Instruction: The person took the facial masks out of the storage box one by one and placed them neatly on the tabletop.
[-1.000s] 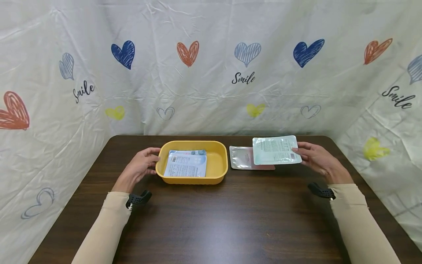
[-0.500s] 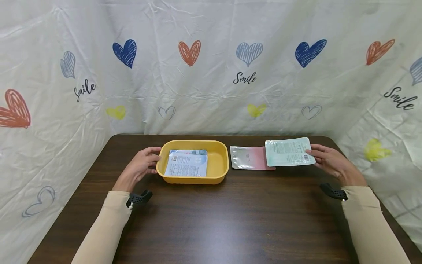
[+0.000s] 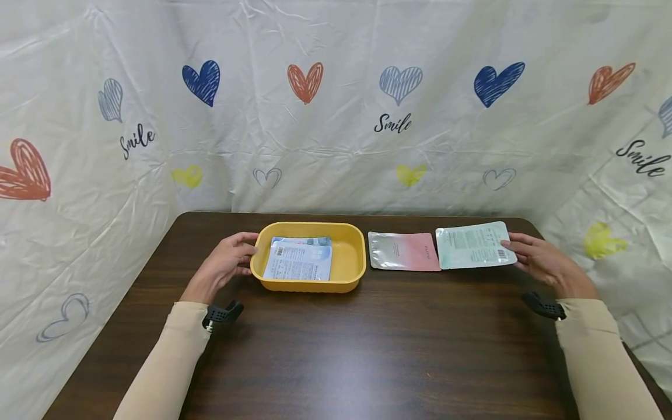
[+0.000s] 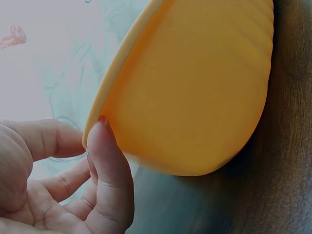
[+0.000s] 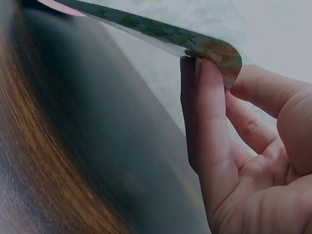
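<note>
In front of me I see a creased white sheet (image 3: pixel 346 131) hanging behind the dark wood-grained worktop (image 3: pixel 420 332) and along both its sides. Blue, red and yellow hearts (image 3: pixel 202 84) and the word "Smile" (image 3: pixel 392 123) cover it. A pale glare (image 3: pixel 349 373) lights the worktop nearer me.
</note>
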`<state>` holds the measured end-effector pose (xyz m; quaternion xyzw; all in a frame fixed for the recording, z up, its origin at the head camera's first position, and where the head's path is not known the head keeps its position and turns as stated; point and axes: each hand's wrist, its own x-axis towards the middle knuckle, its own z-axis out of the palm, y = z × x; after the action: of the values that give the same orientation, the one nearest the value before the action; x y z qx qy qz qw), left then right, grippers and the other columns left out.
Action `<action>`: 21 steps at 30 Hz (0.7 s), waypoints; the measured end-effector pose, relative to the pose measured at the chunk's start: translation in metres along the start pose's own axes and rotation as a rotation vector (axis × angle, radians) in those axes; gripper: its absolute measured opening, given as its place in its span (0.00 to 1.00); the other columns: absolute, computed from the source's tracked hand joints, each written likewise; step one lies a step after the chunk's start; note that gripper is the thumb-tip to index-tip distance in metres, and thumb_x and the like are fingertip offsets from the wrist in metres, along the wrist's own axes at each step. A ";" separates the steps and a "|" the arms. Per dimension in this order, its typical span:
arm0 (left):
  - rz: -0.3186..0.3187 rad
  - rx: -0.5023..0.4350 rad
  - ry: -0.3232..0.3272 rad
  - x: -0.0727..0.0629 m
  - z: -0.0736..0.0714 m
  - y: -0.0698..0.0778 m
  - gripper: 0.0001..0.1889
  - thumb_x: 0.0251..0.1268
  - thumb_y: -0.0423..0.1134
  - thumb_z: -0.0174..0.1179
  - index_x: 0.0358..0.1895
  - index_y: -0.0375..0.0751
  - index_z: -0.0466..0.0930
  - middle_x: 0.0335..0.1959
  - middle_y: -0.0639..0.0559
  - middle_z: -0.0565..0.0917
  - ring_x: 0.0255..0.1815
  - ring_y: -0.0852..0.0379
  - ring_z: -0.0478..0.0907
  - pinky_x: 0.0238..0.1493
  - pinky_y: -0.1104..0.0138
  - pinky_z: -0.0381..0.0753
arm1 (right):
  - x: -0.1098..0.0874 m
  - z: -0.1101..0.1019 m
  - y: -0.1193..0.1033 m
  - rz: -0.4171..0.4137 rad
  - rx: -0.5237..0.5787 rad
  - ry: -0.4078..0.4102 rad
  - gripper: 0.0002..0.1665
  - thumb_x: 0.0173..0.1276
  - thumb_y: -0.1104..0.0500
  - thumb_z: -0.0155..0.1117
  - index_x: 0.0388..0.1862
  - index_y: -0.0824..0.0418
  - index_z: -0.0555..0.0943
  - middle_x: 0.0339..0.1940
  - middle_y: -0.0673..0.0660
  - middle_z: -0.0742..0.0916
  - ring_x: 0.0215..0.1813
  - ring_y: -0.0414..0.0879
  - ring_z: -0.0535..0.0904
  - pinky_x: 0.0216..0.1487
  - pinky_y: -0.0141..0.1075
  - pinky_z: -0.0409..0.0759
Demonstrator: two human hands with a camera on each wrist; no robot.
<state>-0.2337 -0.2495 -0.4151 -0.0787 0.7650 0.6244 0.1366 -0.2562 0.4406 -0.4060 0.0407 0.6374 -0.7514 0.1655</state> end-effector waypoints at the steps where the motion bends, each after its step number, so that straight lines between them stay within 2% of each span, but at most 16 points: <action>1: 0.000 0.001 -0.002 0.000 0.000 0.000 0.28 0.75 0.37 0.55 0.75 0.44 0.64 0.60 0.35 0.77 0.46 0.46 0.78 0.36 0.64 0.86 | 0.000 -0.001 0.000 0.003 -0.007 0.007 0.18 0.79 0.66 0.52 0.42 0.48 0.87 0.38 0.48 0.91 0.38 0.42 0.88 0.37 0.35 0.86; 10: 0.002 0.011 -0.002 -0.001 0.000 0.001 0.28 0.75 0.38 0.55 0.76 0.44 0.63 0.60 0.36 0.76 0.45 0.47 0.78 0.37 0.64 0.87 | 0.001 -0.002 0.002 0.046 -0.108 0.062 0.16 0.78 0.62 0.57 0.40 0.44 0.88 0.37 0.45 0.91 0.38 0.39 0.87 0.37 0.35 0.85; 13: -0.001 0.008 -0.001 -0.002 0.000 0.001 0.28 0.75 0.37 0.55 0.76 0.44 0.64 0.60 0.36 0.77 0.45 0.47 0.78 0.36 0.65 0.86 | 0.002 -0.002 0.002 0.052 -0.174 0.088 0.17 0.77 0.61 0.59 0.38 0.40 0.88 0.35 0.43 0.90 0.36 0.37 0.87 0.35 0.33 0.84; 17: 0.001 0.004 0.001 -0.002 0.001 0.001 0.27 0.75 0.36 0.54 0.75 0.44 0.65 0.59 0.36 0.77 0.44 0.47 0.78 0.35 0.65 0.86 | 0.002 -0.001 0.002 0.040 -0.261 0.104 0.17 0.77 0.60 0.60 0.36 0.36 0.87 0.35 0.40 0.90 0.35 0.35 0.85 0.34 0.32 0.83; 21: 0.002 0.001 0.003 -0.002 0.001 0.001 0.27 0.75 0.36 0.54 0.75 0.44 0.65 0.59 0.36 0.77 0.44 0.47 0.78 0.35 0.65 0.86 | 0.001 -0.002 0.003 0.015 -0.272 0.091 0.19 0.77 0.63 0.59 0.36 0.39 0.87 0.35 0.41 0.89 0.36 0.36 0.85 0.36 0.31 0.84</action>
<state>-0.2323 -0.2484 -0.4135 -0.0788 0.7656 0.6240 0.1348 -0.2561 0.4423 -0.4095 0.0566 0.7401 -0.6541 0.1457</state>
